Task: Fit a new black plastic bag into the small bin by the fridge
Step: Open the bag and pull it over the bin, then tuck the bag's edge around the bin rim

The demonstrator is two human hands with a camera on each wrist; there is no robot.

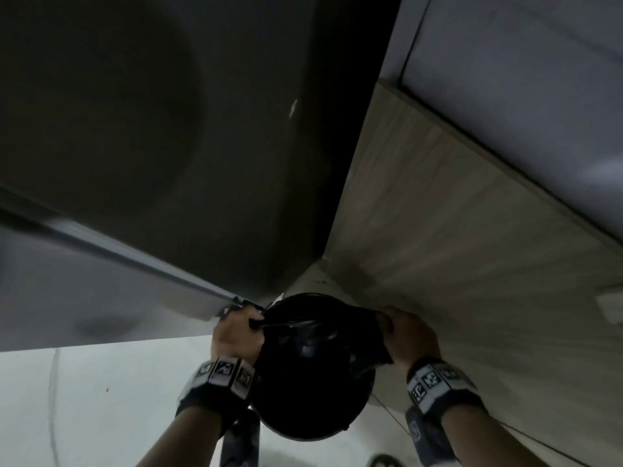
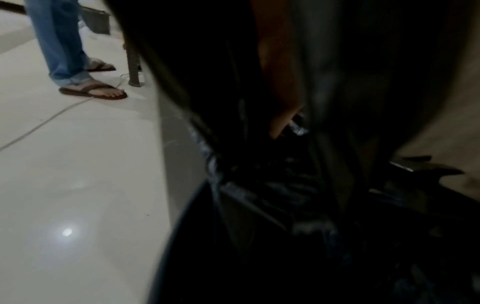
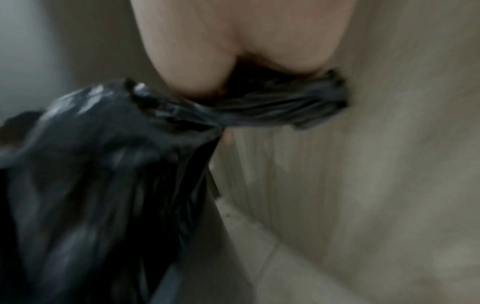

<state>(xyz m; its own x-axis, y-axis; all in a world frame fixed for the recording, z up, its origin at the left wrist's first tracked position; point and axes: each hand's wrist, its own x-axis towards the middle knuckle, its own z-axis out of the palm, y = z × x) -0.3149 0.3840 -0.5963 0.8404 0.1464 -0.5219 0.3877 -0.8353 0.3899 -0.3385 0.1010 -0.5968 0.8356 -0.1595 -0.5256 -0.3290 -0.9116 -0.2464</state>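
A small round black bin (image 1: 313,409) stands on the floor in the corner between the fridge and a wooden cabinet. A black plastic bag (image 1: 317,335) is stretched across its mouth. My left hand (image 1: 237,332) grips the bag's edge at the bin's left rim. My right hand (image 1: 406,335) grips the opposite edge, pulled out past the right rim. In the right wrist view the bunched bag (image 3: 262,111) runs under my fingers (image 3: 197,67). In the left wrist view a fingertip (image 2: 279,121) pinches crinkled bag (image 2: 298,126); the rest is dark.
The dark grey fridge (image 1: 151,146) rises at the left and behind the bin. A light wooden cabinet side (image 1: 472,247) stands close on the right. Pale tiled floor (image 1: 101,399) lies at the lower left. Another person's legs in jeans and sandals (image 2: 78,61) stand nearby.
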